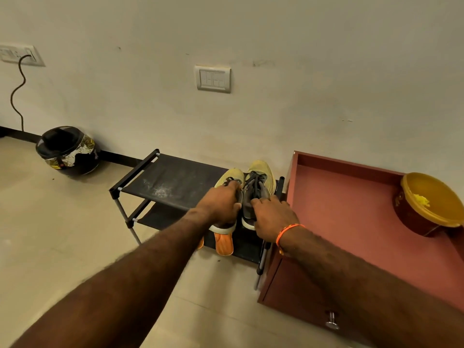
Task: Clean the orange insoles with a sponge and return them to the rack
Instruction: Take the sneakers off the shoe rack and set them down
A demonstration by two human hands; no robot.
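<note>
- Both hands are on the pair of shoes that stands at the right end of the rack's [173, 183] top shelf. I see my left hand [221, 203] laid over the left shoe [232, 178], fingers curved down around its laces and collar, so it seems closed on the shoe.
- On the other side, my right hand [272, 218] lies on the right shoe [258, 180], near its heel. The fingers bend over the opening, but I cannot tell if they grip it or only rest there.
- One orange insole [224, 243] shows below the left shoe's heel, at the front edge of the rack. It seems to lie on the lower shelf, though the arm hides part of it, so I am not sure.
- A small orange piece [200, 243] shows just beside my left forearm, to the left of that insole. It may be the second insole, but too little of it is visible to say.
- No sponge is visible anywhere, not on the rack, not on the floor and not on the reddish cabinet [351, 204] that stands against the rack's right end.
- My judgement: the insoles are at the rack and not inside the shoes. Whether they are already cleaned I cannot read from their surface. With no sponge in sight and both hands on the shoes, the task is either at its very start or at its very end.
- If it is the start, taking the insoles out, wiping them and putting them back all remain. If it is the end, only to settle the shoes is left.
</note>
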